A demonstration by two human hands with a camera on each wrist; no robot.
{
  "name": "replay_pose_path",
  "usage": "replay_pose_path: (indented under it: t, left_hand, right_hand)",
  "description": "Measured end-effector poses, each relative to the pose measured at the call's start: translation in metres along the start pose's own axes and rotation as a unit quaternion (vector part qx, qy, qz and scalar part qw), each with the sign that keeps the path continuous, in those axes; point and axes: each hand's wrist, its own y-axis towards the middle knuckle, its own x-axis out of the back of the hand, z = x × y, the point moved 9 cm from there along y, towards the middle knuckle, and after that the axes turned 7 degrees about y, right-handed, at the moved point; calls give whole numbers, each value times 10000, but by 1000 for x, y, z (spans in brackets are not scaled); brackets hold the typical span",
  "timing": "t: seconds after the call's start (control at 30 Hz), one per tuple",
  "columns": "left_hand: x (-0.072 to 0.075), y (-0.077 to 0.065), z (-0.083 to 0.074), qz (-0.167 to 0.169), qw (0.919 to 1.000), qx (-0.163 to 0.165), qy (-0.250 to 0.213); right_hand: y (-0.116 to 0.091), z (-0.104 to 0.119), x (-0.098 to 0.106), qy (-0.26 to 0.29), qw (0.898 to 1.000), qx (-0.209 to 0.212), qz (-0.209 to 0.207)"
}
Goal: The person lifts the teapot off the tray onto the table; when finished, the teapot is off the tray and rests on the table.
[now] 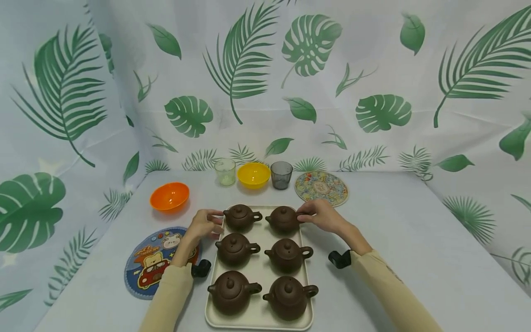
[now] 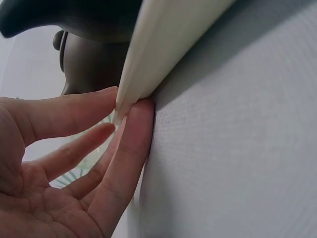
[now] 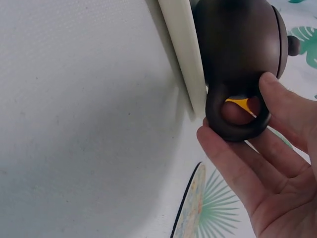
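Note:
Several brown clay teapots stand in two columns on a cream rectangular tray (image 1: pixel 259 318). At the tray's far left corner, my left hand (image 1: pixel 205 224) holds the tray's edge. In the left wrist view, one fingertip (image 2: pixel 109 91) touches the rim, while another finger goes against its underside. My right hand (image 1: pixel 325 216) is at the far right teapot (image 1: pixel 284 219), pinching its looped handle. The right wrist view shows the thumb on one side of this handle (image 3: pixel 233 131) and fingers behind and below it. The far left teapot (image 1: pixel 240 216) is nearest my left hand.
An orange bowl (image 1: pixel 169 197) and a blue cartoon mat (image 1: pixel 145 263) lie left of the tray. Behind it are a greenish clear cup (image 1: pixel 226 172), a yellow bowl (image 1: pixel 254 175), a grey cup (image 1: pixel 281 175) and a round patterned mat (image 1: pixel 322 188). Leaf-print cloth hangs behind.

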Motion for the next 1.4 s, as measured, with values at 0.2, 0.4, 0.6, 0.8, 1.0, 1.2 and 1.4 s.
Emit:
replay_pose_path:
  t: [0.2, 0.4, 0.6, 0.8, 1.0, 1.2, 1.4]
  left_hand:
    - [0, 0, 2, 10, 10000, 22, -21]
    - [-1, 0, 4, -27, 9999, 126, -45]
    - [-2, 1, 7, -61, 9998, 138, -97]
    - [-2, 3, 8, -72, 9997, 176, -121]
    - [-2, 2, 8, -57, 9998, 169, -133]
    - [-1, 1, 8, -20, 9998, 157, -112]
    - [-1, 2, 8, -26, 9997, 172, -174]
  right_hand:
    - [1, -2, 0, 48, 9999, -39, -83]
    - [0, -4, 1, 220, 9996, 24, -197]
    - [-4, -10, 6, 432, 9986, -44, -306]
    - [-14, -23, 36, 808, 9949, -343, -503]
    - [-38, -44, 86, 744, 9942, -483, -613]
    - [-74, -77, 129, 515, 9923, -982, -544]
    - [-108, -107, 151, 273, 9903, -1279, -469]
